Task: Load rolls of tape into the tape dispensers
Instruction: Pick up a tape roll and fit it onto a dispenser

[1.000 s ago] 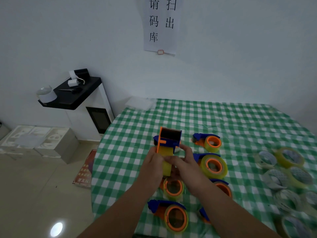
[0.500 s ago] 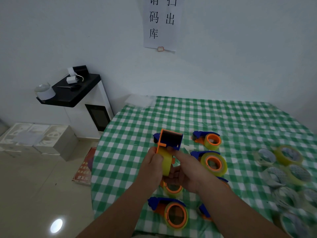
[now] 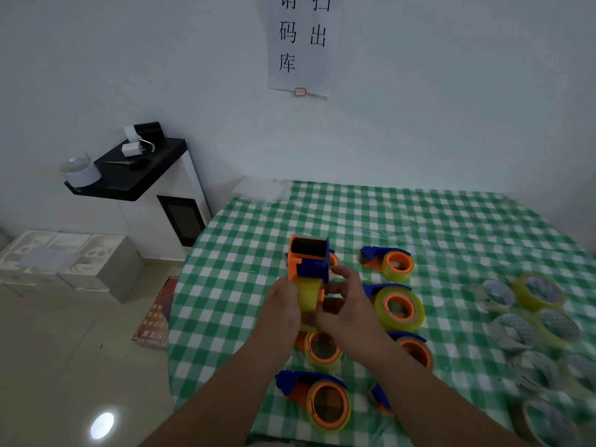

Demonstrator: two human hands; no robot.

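Both hands hold orange-blue dispenser (image 3: 309, 260) with yellowish tape roll (image 3: 308, 295) above checked table (image 3: 451, 227). Left hand (image 3: 281, 312) fingers curl round roll; right hand (image 3: 350, 309) fingers pinch roll's side. Loaded dispensers (image 3: 395, 304) lie just beside.

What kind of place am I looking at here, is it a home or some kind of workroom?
Likely a small workroom or stockroom, not a home: a printed paper notice taped to the bare wall, a batch of loaded tape dispensers and spare tape rolls on a checked tablecloth.
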